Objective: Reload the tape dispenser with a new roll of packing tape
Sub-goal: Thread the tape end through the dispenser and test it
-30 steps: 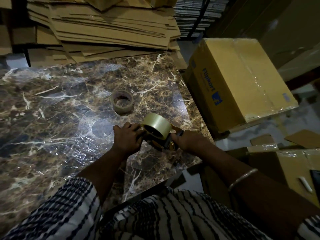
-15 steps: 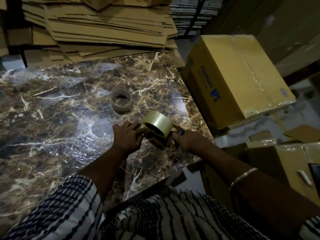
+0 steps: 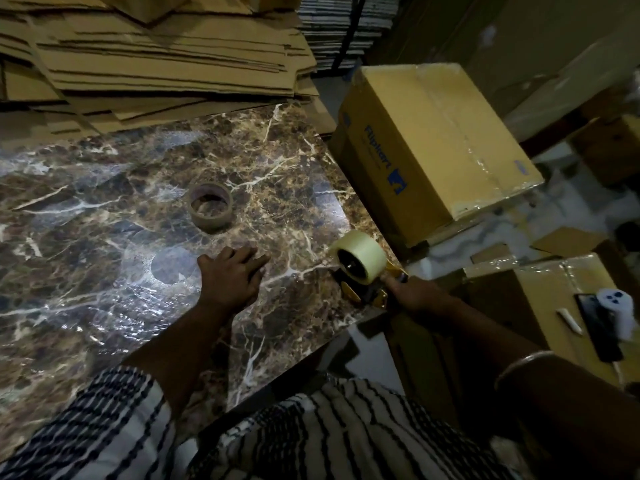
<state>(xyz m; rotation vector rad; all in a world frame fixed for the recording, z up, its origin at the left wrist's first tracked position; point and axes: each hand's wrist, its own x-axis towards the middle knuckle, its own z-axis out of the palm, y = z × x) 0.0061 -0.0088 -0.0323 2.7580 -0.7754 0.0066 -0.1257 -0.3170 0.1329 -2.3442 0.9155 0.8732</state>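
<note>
Two hands show, one on each side of a striped garment at the bottom edge. The right hand point(image 3: 414, 295), with one bangle point(image 3: 523, 362) on its forearm, grips the handle of the one tape dispenser point(image 3: 367, 289) at the near right corner of the marbled surface point(image 3: 104, 271); its fingers curl round the handle (mostly hidden behind the dispenser's yellow frame). One new roll of packing tape point(image 3: 362, 258), pale and full, sits on the dispenser's hub, its open side facing the camera. The left hand point(image 3: 230, 275) holds nothing: it lies palm down on the surface, fingers straight and loosely spread, well apart from the dispenser.

Farther along the surface stands one spent cardboard core point(image 3: 210, 207), flat on its end, beyond the left hand and not touching it.

To the right, off the surface, one low taped carton point(image 3: 554, 289) carries a dark phone point(image 3: 594, 323), a white controller point(image 3: 620, 311) and a small white stick point(image 3: 569, 321). Beyond it, one yellow shipping box point(image 3: 433, 147) with blue print stands just beside the surface's right edge. At the far end lies one large stack of flattened cardboard sheets point(image 3: 156, 57), overlapping the surface's back edge.
</note>
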